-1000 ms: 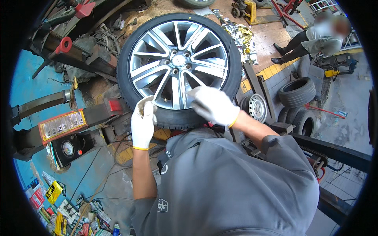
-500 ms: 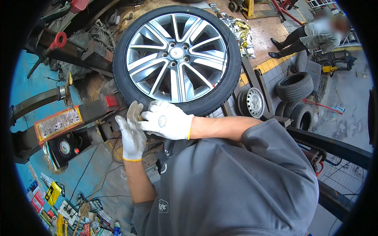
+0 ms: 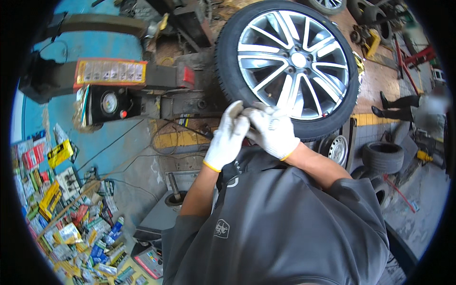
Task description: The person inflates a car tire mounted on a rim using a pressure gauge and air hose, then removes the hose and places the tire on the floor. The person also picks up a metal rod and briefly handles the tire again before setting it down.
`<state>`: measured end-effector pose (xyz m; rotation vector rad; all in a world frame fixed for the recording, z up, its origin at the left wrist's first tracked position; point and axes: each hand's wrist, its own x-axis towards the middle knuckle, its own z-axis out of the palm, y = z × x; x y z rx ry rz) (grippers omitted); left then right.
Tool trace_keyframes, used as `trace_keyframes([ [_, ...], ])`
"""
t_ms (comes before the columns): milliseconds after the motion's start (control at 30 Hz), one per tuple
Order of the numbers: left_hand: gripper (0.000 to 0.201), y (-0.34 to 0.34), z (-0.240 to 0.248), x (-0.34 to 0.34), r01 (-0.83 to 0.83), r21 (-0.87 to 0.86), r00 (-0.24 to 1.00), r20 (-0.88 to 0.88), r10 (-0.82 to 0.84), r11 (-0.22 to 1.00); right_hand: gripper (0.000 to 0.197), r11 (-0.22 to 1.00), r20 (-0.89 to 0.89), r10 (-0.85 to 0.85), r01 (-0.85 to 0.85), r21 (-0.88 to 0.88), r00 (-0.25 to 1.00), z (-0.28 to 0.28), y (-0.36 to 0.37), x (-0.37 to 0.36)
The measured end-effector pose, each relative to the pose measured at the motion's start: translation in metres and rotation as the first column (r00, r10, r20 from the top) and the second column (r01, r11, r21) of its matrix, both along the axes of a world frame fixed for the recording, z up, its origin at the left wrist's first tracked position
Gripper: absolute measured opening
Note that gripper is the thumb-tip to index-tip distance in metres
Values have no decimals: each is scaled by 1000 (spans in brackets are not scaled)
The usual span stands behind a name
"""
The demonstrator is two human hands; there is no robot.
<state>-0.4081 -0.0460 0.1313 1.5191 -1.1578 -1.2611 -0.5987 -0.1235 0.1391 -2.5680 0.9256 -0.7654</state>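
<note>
My left hand [image 3: 225, 142] and my right hand [image 3: 274, 134] wear white knit gloves with yellow cuffs. They meet in front of my chest, just below the near edge of a tyre [image 3: 228, 66] on a silver spoked alloy wheel [image 3: 299, 60]. The left fingers stretch upward, slightly bent and apart, with nothing seen in them. My right fingers curl inward against the left fingertips; whatever they may pinch is hidden. The wheel lies face up, and from this view I cannot tell whether the gloves touch its tyre.
At left stand a machine arm with a label plate [image 3: 111, 72] and a round gauge [image 3: 109, 102]. Many coloured packets [image 3: 71, 213] cover the lower left. Stacked tyres [image 3: 383, 157] and a steel rim [image 3: 338, 149] lie at right. Another person [image 3: 403, 107] is at far right.
My view has turned, so the wheel and hands appear farther right. My left fingers have bent somewhat, and my right hand has shifted from covering them to meeting their tips.
</note>
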Motion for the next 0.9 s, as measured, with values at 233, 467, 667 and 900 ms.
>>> trace_keyframes([
  [233,48,15,10,15,78,136,966,236,-108,988,54,982,36,-183,184,-45,982,40,-51,-31],
  [467,34,0,58,-29,182,295,861,-509,-7,938,66,902,240,-388,314,295,890,5,-92,-34],
  [667,36,-26,68,-64,360,165,702,-697,-151,918,54,748,572,-349,-147,647,742,24,-92,-8],
  [900,37,-27,34,-96,346,-209,917,281,-283,914,63,475,398,-405,-182,861,823,11,-107,-29],
])
